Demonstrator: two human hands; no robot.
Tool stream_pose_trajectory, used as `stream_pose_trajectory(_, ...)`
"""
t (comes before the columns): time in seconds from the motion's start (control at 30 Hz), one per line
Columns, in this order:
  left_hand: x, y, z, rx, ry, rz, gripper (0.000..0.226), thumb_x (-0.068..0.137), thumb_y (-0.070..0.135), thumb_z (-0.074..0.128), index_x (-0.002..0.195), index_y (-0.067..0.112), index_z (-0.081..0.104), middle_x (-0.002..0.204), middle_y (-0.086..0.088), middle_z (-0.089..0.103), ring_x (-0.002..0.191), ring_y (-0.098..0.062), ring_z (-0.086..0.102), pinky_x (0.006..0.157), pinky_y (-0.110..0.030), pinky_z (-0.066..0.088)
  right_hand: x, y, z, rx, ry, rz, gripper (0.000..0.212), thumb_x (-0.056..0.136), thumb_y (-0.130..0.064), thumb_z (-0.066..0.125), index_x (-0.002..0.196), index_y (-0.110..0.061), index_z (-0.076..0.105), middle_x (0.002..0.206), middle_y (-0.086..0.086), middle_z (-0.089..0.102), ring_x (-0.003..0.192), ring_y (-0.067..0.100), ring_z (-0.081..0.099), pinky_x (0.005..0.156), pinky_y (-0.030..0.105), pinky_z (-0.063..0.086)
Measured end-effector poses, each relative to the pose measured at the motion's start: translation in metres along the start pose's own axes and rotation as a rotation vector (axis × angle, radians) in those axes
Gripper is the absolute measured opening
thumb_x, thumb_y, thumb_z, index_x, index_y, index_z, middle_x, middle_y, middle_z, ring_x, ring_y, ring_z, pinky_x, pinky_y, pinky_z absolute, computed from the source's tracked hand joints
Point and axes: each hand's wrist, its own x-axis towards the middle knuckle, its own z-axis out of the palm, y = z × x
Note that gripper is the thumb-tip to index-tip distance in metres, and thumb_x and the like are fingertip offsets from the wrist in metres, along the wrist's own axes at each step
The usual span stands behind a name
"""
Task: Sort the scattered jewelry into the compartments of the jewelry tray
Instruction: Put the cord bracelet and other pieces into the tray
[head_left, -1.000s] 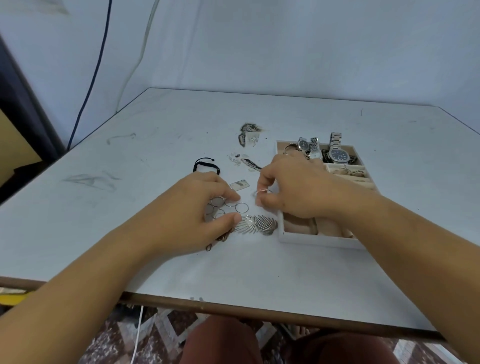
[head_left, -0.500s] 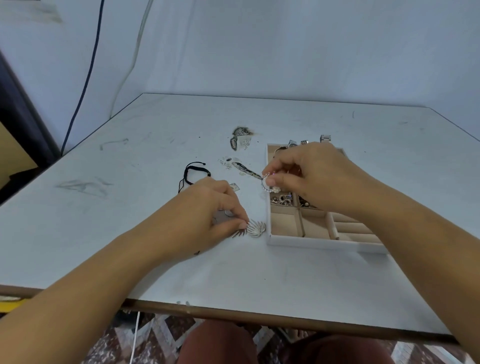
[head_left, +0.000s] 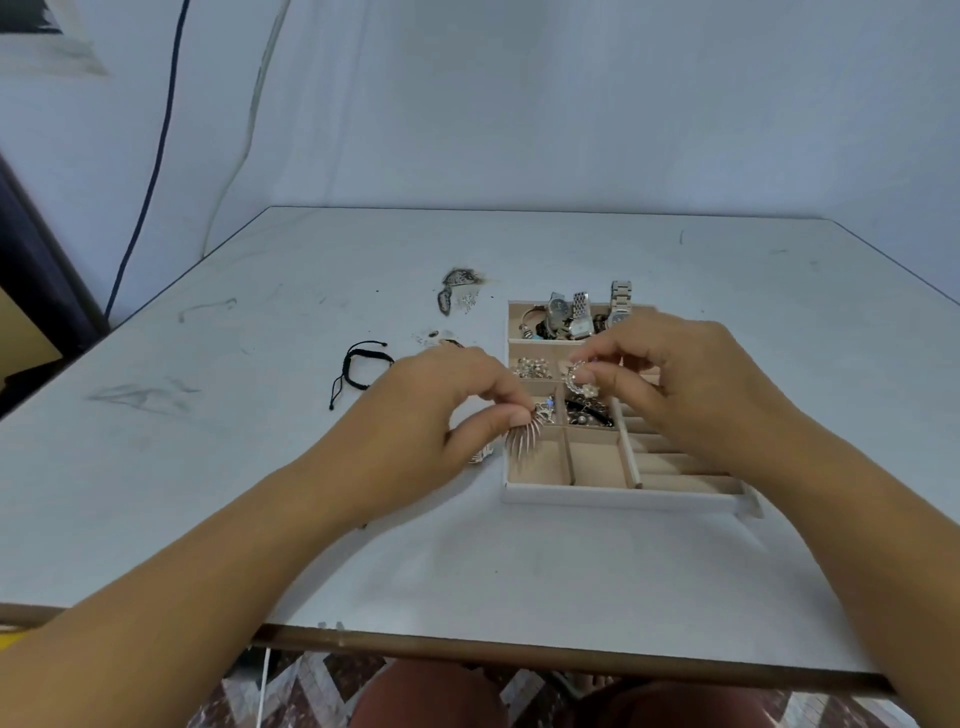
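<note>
Pinching a silver, leaf-shaped metal pendant by its narrow end between thumb and curled forefinger, the left hand is hovering at the left wall of the white jewelry tray with beige lining, as I am watching through the head camera. The pendant is hanging with its long axis running from the pinch down toward the table's near edge, its fanned tips pointing toward me and slightly left, over the tray's near-left compartment. The right hand is curling its fingers and gripping a small round silver ring set with pale stones between thumb and forefinger above the tray's middle compartments; blur is hiding which way the ring is facing. Silver metal-band wristwatches are lying in the far compartment, and a black cord bracelet is lying on the scuffed white table, left of both hands.
</note>
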Motion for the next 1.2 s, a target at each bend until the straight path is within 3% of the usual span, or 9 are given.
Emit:
stream_pose_trajectory(0.1,0.0,0.001,0.009,0.007,-0.001,0.03,0.014,0.088,0.036,0.058,0.091,0.028,0.069,0.089,0.018,0.065,0.09,0.0,0.056,0.077,-0.01,0.041,-0.008,0.005,0.001,0.069,0.078,0.038,0.009,0.084,-0.027,0.067,0.091,-0.025,0.072,0.077,-0.011,0.067,0.075,0.005,0.058,0.065,0.013,0.044)
stream_pose_trajectory(0.33,0.0,-0.001,0.02,0.069,-0.01,-0.026,0.013,0.085,0.038,0.063,0.093,0.033,0.072,0.1,0.019,0.058,0.103,-0.005,0.051,0.089,-0.025,0.041,-0.01,0.009,0.0,0.147,0.088,0.087,0.009,0.084,-0.029,0.067,0.091,-0.027,0.071,0.078,-0.012,0.066,0.074,0.005,0.059,0.065,0.011,0.045)
stream_pose_trajectory(0.47,-0.006,-0.006,0.015,0.07,-0.114,-0.03,0.046,0.084,0.056,0.059,0.124,0.034,0.057,0.123,0.018,0.052,0.119,-0.001,0.048,0.097,-0.027,0.044,-0.012,0.007,0.002,0.165,0.047,0.075,0.008,0.083,-0.029,0.068,0.09,-0.027,0.071,0.078,-0.015,0.066,0.074,0.003,0.059,0.066,0.012,0.045)
stream_pose_trajectory(0.6,-0.011,-0.01,0.011,0.132,-0.195,-0.027,0.071,0.075,0.073,0.054,0.133,0.032,0.051,0.137,0.021,0.044,0.125,0.001,0.045,0.097,-0.033,0.047,-0.014,0.001,0.005,0.185,-0.051,0.036,0.01,0.083,-0.026,0.069,0.092,-0.029,0.073,0.079,-0.018,0.066,0.079,0.001,0.06,0.071,0.013,0.045)
stream_pose_trajectory(0.77,-0.012,-0.01,0.011,0.123,-0.187,-0.01,0.068,0.076,0.072,0.055,0.132,0.034,0.051,0.136,0.022,0.044,0.124,0.002,0.046,0.094,-0.033,0.048,-0.012,-0.015,0.012,0.247,-0.136,0.05,0.014,0.08,-0.032,0.07,0.093,-0.03,0.073,0.078,-0.011,0.068,0.074,0.008,0.062,0.067,0.024,0.048)
stream_pose_trajectory(0.87,-0.012,-0.01,0.012,0.098,-0.186,-0.003,0.065,0.076,0.069,0.058,0.13,0.033,0.053,0.134,0.021,0.046,0.122,0.001,0.048,0.093,-0.033,0.049,-0.011,-0.021,0.019,0.254,-0.171,0.043,0.012,0.079,-0.03,0.072,0.091,-0.03,0.071,0.074,-0.007,0.067,0.066,0.01,0.06,0.062,0.022,0.048)
stream_pose_trajectory(1.03,-0.012,-0.012,0.012,0.105,-0.19,-0.024,0.068,0.075,0.071,0.057,0.131,0.032,0.053,0.136,0.023,0.044,0.123,0.001,0.047,0.095,-0.032,0.048,-0.009,-0.021,0.023,0.044,-0.236,0.036,0.013,0.079,-0.036,0.072,0.079,-0.026,0.063,0.068,-0.012,0.06,0.067,0.0,0.051,0.058,0.017,0.037)
stream_pose_trajectory(1.13,-0.013,-0.011,0.012,0.11,-0.186,-0.028,0.069,0.075,0.072,0.056,0.13,0.032,0.053,0.135,0.024,0.044,0.123,0.003,0.046,0.095,-0.031,0.047,-0.01,-0.023,0.026,-0.083,-0.255,-0.081,0.013,0.084,-0.04,0.064,0.081,-0.028,0.07,0.073,-0.015,0.055,0.077,0.002,0.045,0.071,0.027,0.039)
stream_pose_trajectory(1.2,-0.013,-0.01,0.011,0.114,-0.189,-0.03,0.07,0.075,0.072,0.056,0.131,0.031,0.053,0.135,0.024,0.045,0.124,0.004,0.045,0.097,-0.029,0.046,-0.013,-0.025,0.029,-0.162,-0.243,-0.134,0.02,0.086,-0.041,0.056,0.08,-0.028,0.07,0.078,-0.01,0.049,0.083,0.014,0.043,0.075,0.037,0.041)
